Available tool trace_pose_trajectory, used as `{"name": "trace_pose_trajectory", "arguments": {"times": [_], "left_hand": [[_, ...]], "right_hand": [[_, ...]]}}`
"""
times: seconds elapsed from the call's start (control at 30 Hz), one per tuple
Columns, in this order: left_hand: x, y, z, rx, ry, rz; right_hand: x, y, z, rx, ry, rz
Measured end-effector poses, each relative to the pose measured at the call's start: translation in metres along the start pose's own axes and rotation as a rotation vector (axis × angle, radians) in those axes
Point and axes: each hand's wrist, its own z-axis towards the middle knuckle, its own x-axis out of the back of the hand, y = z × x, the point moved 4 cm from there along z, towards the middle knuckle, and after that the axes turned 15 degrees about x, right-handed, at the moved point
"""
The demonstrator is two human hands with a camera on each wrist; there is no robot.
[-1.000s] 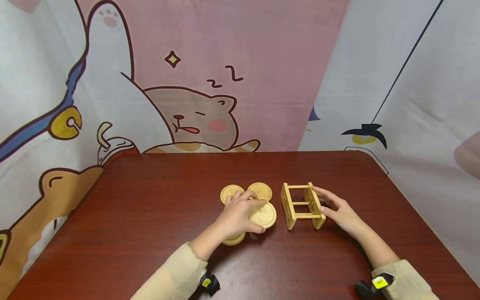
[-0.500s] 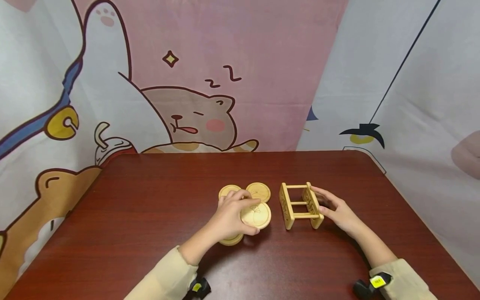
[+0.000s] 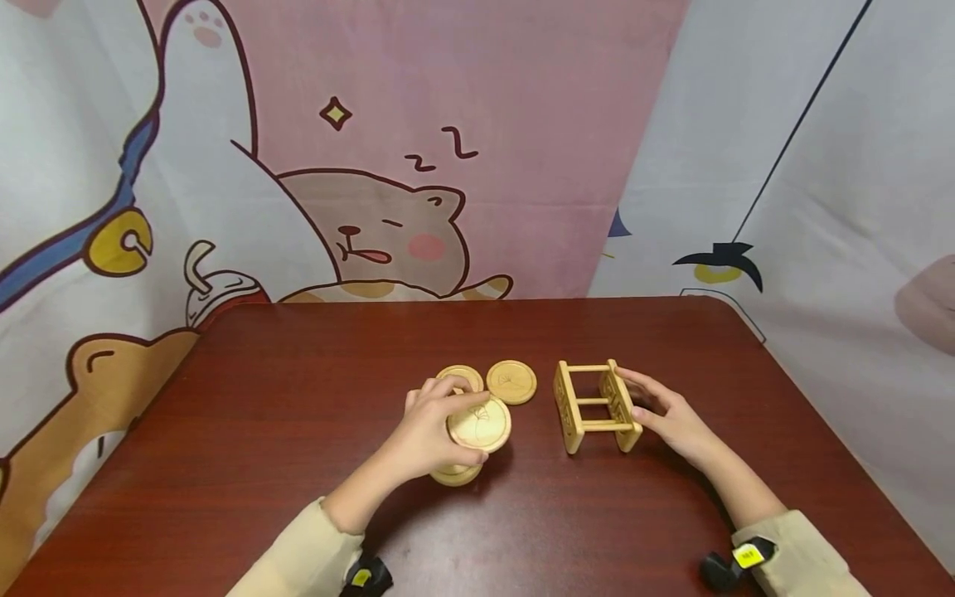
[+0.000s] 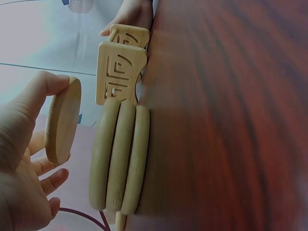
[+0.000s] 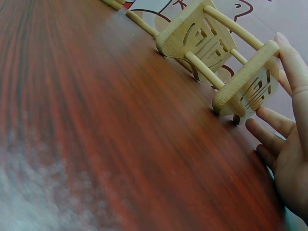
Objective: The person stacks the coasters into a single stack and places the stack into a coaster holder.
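My left hand (image 3: 427, 429) pinches a round wooden coaster (image 3: 481, 425) by its edge, thumb on the near side and fingers on the far side. The left wrist view has this held coaster (image 4: 65, 122) tilted and apart from a stack of coasters (image 4: 118, 159) on the table. Beneath my left hand, part of a lower coaster (image 3: 457, 475) shows. My right hand (image 3: 677, 424) touches the right side panel of an upright wooden coaster rack (image 3: 594, 401). In the right wrist view its fingers lie against the outside of the rack's carved panel (image 5: 255, 89).
Another coaster (image 3: 511, 382) lies left of the rack, and a further one (image 3: 460, 377) is partly behind my left fingers. All stand on a dark red wooden table (image 3: 298, 373). A printed cartoon cloth (image 3: 552, 149) hangs behind and at the sides.
My left hand has moved left with the held coaster, away from the rack and over the lower coaster. My right hand and the rack stay about the same.
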Motion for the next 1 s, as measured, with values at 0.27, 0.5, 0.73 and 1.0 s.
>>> {"name": "trace_pose_trajectory", "arguments": {"times": [0.27, 0.5, 0.73, 1.0], "left_hand": [[0.008, -0.012, -0.007, 0.030, -0.014, -0.036], [0.009, -0.024, -0.014, 0.035, -0.032, -0.052], [0.010, -0.031, -0.021, 0.000, -0.061, -0.072], [0.008, -0.035, -0.027, -0.020, -0.087, -0.059]], "right_hand": [[0.000, 0.002, 0.000, -0.008, 0.003, 0.018], [0.000, 0.001, 0.000, 0.001, 0.004, 0.020], [-0.001, 0.001, 0.000, 0.006, 0.010, 0.041], [0.000, 0.001, 0.000, 0.009, 0.014, 0.042]]}}
